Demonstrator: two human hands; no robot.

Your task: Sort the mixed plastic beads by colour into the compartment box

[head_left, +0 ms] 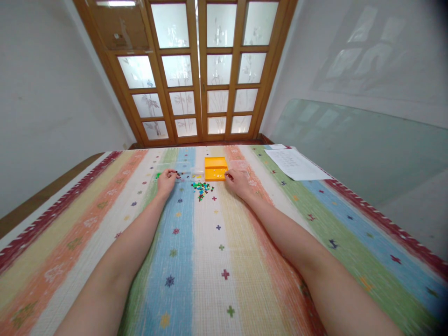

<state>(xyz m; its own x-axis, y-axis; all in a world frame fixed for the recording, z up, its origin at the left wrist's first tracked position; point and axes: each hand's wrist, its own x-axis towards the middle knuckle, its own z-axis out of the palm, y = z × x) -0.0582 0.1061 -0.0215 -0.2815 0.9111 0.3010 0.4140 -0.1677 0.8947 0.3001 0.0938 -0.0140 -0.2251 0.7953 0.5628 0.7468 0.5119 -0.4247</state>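
Left grip (167,180) is curling beside the clear box (184,167), right grip (238,181) touching the orange tray (215,163); fingers bent, contents impossible to tell; beads (202,188) lying between.

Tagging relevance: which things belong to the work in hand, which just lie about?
In use: pile of small multicoloured plastic pieces; orange plastic tray; clear plastic compartment box; left hand; right hand.
Lying about: white printed paper sheet; leaning glass pane.
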